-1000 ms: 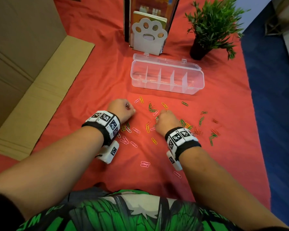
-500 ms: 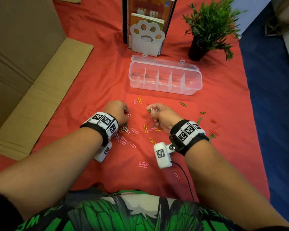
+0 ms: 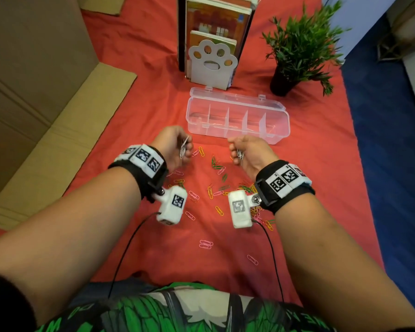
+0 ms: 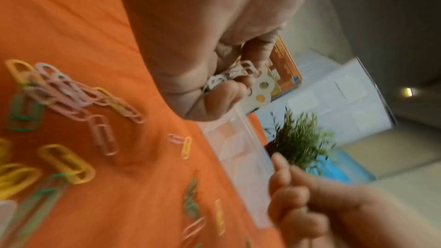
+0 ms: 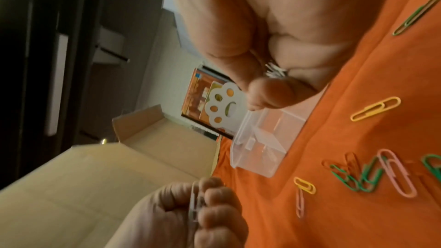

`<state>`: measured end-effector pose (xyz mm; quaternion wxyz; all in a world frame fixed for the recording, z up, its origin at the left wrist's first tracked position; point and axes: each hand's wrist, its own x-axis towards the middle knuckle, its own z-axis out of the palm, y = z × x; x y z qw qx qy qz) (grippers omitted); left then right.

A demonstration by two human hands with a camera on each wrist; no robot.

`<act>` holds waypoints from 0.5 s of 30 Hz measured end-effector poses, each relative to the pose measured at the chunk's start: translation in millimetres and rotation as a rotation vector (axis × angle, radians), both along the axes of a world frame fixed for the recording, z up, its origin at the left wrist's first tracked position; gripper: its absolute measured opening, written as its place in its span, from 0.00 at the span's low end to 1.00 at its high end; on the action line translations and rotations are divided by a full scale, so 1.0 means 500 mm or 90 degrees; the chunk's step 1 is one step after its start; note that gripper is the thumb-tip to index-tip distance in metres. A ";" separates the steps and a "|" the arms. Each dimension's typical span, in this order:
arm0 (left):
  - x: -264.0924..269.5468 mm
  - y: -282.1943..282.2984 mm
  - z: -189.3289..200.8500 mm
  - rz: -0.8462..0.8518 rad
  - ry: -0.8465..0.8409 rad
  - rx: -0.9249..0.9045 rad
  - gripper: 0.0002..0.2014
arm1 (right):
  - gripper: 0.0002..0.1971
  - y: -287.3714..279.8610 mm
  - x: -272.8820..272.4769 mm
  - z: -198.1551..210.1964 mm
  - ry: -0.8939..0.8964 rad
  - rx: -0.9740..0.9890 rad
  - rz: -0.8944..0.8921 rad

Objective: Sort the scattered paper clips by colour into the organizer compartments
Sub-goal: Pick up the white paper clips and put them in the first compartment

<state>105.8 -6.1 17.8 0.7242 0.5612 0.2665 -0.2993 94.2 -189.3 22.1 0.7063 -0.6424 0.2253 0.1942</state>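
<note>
- The left hand [image 3: 171, 146] is pinching a small bunch of white paper clips [image 3: 183, 147] between thumb and curled fingers, raised off the red cloth [image 3: 139, 111].
- The right hand [image 3: 248, 152] is curling around its own bunch of white clips [image 3: 239, 153], which is mostly hidden inside the fist; the right wrist view shows only their ends poking out.
- The clear organizer [image 3: 277, 138] is lying just beyond both grips, farther from the body, lid open, with its long axis running side to side across the reach.
- The right hand is sitting nearer to it, almost at its front wall below the middle dividers; the left hand is hanging off the organizer's left end, a little short of it.
- All compartments are looking empty, so I judge either hand may pick one, provided both white bunches go into the same one.
- Pink, yellow and green clips [image 3: 217, 164] are lying behind and between the grips, towards the body.
- The likely next move is a short forward carry over the front wall, then a release.
</note>
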 end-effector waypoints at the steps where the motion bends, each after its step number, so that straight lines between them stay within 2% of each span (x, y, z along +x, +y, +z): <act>1: 0.014 0.001 0.015 0.018 -0.005 -0.041 0.12 | 0.13 -0.004 0.003 0.001 0.006 0.019 -0.022; 5: 0.077 -0.014 0.064 0.063 -0.046 -0.095 0.10 | 0.16 -0.023 0.009 0.005 0.019 0.031 -0.060; 9: 0.129 -0.029 0.085 0.097 -0.050 -0.082 0.07 | 0.16 -0.037 0.013 0.006 -0.018 -0.053 -0.010; 11: 0.145 -0.036 0.081 0.105 -0.063 -0.071 0.02 | 0.16 -0.041 0.021 0.003 -0.031 -0.100 0.005; 15: 0.149 -0.033 0.078 0.107 -0.102 0.034 0.10 | 0.15 -0.033 0.034 -0.003 -0.035 -0.149 0.037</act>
